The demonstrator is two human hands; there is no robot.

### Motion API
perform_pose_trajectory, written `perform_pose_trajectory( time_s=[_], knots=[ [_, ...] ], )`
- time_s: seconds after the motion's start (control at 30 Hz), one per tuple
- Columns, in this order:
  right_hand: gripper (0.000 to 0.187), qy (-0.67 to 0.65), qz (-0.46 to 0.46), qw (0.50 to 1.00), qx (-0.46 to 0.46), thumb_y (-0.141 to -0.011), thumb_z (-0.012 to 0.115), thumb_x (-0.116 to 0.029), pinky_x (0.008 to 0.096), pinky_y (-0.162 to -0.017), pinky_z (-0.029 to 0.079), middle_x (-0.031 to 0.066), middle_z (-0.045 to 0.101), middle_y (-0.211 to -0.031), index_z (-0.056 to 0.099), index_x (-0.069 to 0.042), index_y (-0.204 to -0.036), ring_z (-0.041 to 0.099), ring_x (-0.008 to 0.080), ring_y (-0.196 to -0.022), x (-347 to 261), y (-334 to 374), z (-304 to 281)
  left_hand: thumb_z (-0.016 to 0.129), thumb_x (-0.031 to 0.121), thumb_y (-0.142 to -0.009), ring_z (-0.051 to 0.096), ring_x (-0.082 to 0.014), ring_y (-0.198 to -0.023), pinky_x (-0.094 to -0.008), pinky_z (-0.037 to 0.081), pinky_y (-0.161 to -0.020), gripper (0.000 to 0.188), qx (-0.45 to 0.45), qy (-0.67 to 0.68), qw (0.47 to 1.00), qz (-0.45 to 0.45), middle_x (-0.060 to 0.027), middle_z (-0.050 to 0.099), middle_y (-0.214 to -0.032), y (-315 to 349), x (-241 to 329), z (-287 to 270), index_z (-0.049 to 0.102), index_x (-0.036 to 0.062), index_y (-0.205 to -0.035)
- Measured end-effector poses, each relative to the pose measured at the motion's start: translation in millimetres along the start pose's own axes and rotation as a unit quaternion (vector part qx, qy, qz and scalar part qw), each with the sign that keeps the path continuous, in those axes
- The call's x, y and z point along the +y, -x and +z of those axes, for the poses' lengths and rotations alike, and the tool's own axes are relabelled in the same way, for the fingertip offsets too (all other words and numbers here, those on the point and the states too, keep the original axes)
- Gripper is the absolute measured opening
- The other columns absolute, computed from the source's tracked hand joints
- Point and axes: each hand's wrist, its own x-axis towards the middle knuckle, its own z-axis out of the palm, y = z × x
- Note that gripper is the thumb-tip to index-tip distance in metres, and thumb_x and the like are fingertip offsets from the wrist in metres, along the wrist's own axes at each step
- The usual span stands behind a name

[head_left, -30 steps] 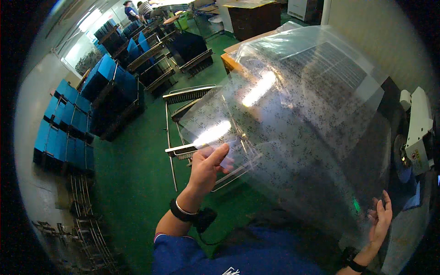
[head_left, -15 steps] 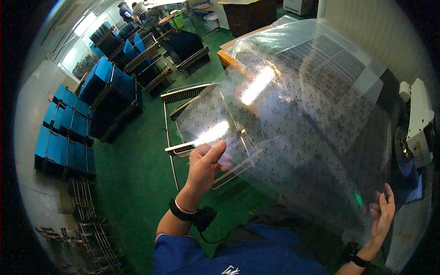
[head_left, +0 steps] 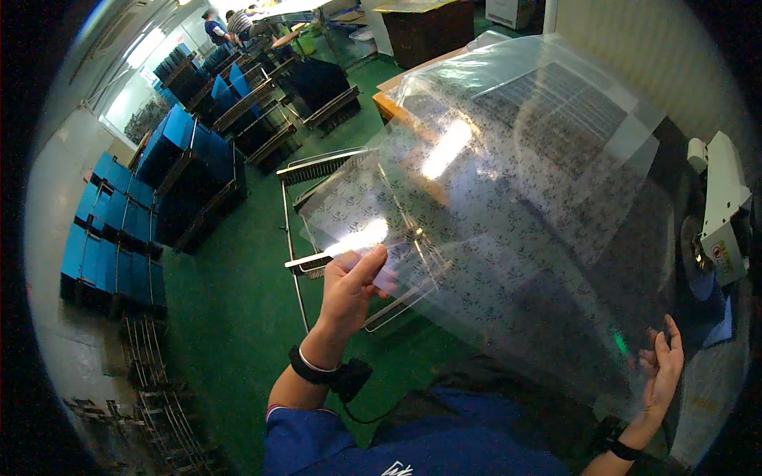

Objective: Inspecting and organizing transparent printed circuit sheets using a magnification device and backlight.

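Observation:
A large see-through plastic sheet point(head_left: 508, 262) with small dark sprig-like marks spreads in front of me, tilted and glossy, with bright lamp reflections on it. My left hand point(head_left: 349, 289) pinches its near left edge, thumb on top and fingers underneath. At the right edge of the same sheet is my right hand point(head_left: 663, 361), its fingers pointing up and partly curled around the margin. Beneath and beyond, further clear film point(head_left: 476, 67) lies over the work table, and a grid-patterned panel point(head_left: 575, 107) shows through at the far side.
A metal rack frame point(head_left: 298, 230) stands on the green floor point(head_left: 238, 317) left of the sheet. Racks of blue panels point(head_left: 111, 230) line the left wall. A white machine point(head_left: 722, 214) stands at the right. Two people point(head_left: 230, 28) are far off at the back left.
Both hands keep their grip on the sheet, which shifts very slightly. The view has moved a little; otherwise the scene is the same.

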Motion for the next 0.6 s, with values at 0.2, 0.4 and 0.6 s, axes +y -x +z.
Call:
perform_pose_trajectory(
  time_s=[0.2, 0.4, 0.6],
  knots=[
    [0.051, -0.027, 0.011, 0.998, -0.064, -0.08, 0.058, -0.021, 0.0176, -0.044, 0.044, 0.0061, 0.059, -0.086, 0.039, -0.009, -0.125, 0.052, 0.0061, -0.054, 1, 1, -3, 0.056, 0.015, -0.082, 0.058, -0.0098, -0.063, -0.0205, 0.047, -0.049, 0.017, -0.019, 0.04, 0.999, 0.019, -0.0046, 0.06, -0.078, -5, -11, -13, 0.058, -0.0006, -0.088],
    [0.045, -0.04, 0.023, 0.992, -0.119, -0.082, 0.055, -0.02, 0.0189, -0.044, 0.045, 0.0059, 0.059, -0.082, 0.041, -0.008, -0.122, 0.054, 0.0078, -0.057, -6, 5, 0, 0.054, 0.011, -0.08, 0.054, -0.0078, -0.062, -0.0243, 0.052, -0.057, 0.021, 0.021, 0.039, 0.999, 0.014, 0.0016, 0.051, -0.068, 2, 3, 3, 0.057, -0.0017, -0.096],
    [0.039, -0.001, 0.036, 0.994, -0.101, -0.085, 0.049, -0.02, 0.024, -0.045, 0.049, 0.0082, 0.06, -0.083, 0.041, -0.007, -0.121, 0.059, 0.0149, -0.058, -25, 15, 21, 0.053, 0.008, -0.077, 0.05, -0.0067, -0.054, -0.0251, 0.053, -0.053, 0.013, 0.04, 0.047, 0.998, 0.028, 0.0021, 0.048, -0.062, -4, -1, -4, 0.056, -0.0001, -0.086]
  ],
)
